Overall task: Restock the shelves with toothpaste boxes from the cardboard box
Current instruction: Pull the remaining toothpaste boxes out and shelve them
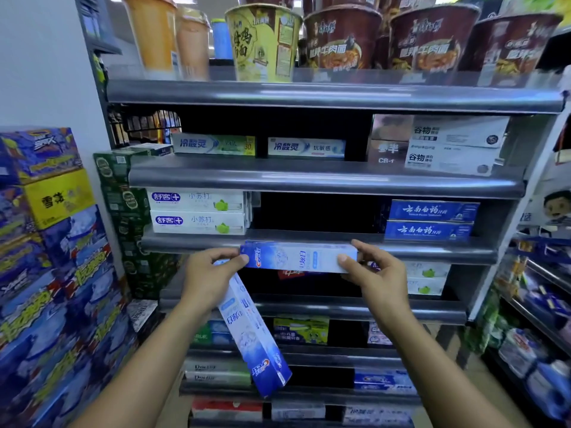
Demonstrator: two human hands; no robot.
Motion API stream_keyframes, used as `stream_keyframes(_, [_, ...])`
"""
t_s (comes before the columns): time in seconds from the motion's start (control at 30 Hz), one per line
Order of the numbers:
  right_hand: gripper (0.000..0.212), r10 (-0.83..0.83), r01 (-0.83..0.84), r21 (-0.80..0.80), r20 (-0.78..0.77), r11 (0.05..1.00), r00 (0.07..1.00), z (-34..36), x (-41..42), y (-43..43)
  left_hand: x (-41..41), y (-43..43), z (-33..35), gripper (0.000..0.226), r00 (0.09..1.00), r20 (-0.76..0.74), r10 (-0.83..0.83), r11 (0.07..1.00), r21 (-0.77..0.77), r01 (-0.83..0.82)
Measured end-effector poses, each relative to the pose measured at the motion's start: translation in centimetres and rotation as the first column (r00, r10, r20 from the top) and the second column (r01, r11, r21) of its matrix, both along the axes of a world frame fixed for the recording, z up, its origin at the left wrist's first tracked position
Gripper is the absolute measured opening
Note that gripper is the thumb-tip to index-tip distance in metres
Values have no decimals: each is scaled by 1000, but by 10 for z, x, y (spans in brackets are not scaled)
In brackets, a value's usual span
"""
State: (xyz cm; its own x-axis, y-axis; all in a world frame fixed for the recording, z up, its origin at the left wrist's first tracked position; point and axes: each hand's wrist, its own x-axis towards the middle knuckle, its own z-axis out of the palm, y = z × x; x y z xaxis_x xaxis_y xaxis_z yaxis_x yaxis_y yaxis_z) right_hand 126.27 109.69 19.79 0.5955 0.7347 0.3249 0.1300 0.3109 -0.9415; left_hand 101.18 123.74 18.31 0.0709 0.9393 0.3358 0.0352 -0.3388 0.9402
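Observation:
A blue-and-white Crest toothpaste box (298, 257) is held level in front of the grey shelf rail (432, 251), pinched at its left end by my left hand (210, 276) and at its right end by my right hand (375, 273). A second Crest toothpaste box (255, 338) hangs from my left hand, tilted down to the right. The shelf gap (315, 211) just above lies between white toothpaste boxes (197, 211) and dark blue ones (431, 220). The cardboard box is out of view.
Higher shelves carry more toothpaste boxes (259, 146) and instant noodle cups (343, 38). Lower shelves hold further toothpaste packs (301, 330). Stacked blue drink cartons (52, 273) stand at the left, green cartons (129, 211) beside the shelf, and another rack (537, 319) at the right.

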Motion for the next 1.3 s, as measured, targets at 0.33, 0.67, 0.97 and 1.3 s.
stream_keyframes(0.33, [22,21,26,-235,194,972,981,-71,-86,82,-88,48,-60,15,969,-92,231,953,-179,-244])
stream_keyframes(0.67, [49,200,-80,-458,220,886,955,-88,-123,162,-124,120,-73,13,970,-202,136,948,-258,-186])
stream_keyframes(0.97, [76,383,-91,-716,259,692,887,-98,-138,185,-116,157,-98,32,963,-271,3,875,-465,-134])
stream_keyframes(1.3, [22,239,-123,-438,222,891,945,-102,-144,141,-126,146,-99,11,982,-1,191,875,-453,-171])
